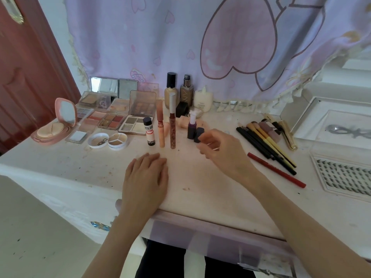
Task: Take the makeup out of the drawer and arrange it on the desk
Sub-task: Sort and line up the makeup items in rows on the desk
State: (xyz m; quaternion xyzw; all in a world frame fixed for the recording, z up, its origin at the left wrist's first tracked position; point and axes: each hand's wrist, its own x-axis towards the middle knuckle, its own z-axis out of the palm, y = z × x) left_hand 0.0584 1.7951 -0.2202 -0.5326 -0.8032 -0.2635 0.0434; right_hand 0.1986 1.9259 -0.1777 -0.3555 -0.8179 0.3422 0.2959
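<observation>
On the white desk (pixel 200 187), the person's left hand (pixel 145 177) is lying palm down, fingers straight and pressed together, gripping nothing. Their right hand (pixel 220 149) is hovering just above the surface, fingers loosely curled; whether the fingertips are touching the dark purple cap (pixel 198 135) beside them cannot be told. That cap is standing next to an uncapped purple lipstick (pixel 191 127).

Makeup is sitting across the desktop in groups. Three tubes are standing upright in a row ahead of the left hand: a short black-capped tube (pixel 149 132), a peach lip gloss (pixel 161 125) and a tall red lip gloss (pixel 172 121). Behind them two foundation bottles (pixel 170 91) are standing against the hanging cloth (pixel 180 37). To the left, open eyeshadow palettes (pixel 112 117), a pink compact (pixel 56 123) and a round concealer pot (pixel 118 140) are lying close together. To the right, brushes and pencils (pixel 265 141) are lying side by side, with a red pencil (pixel 277 170) nearest the person and a lash tray (pixel 345 175) beyond. Below the desk edge, the drawer (pixel 220 239) is standing open.
</observation>
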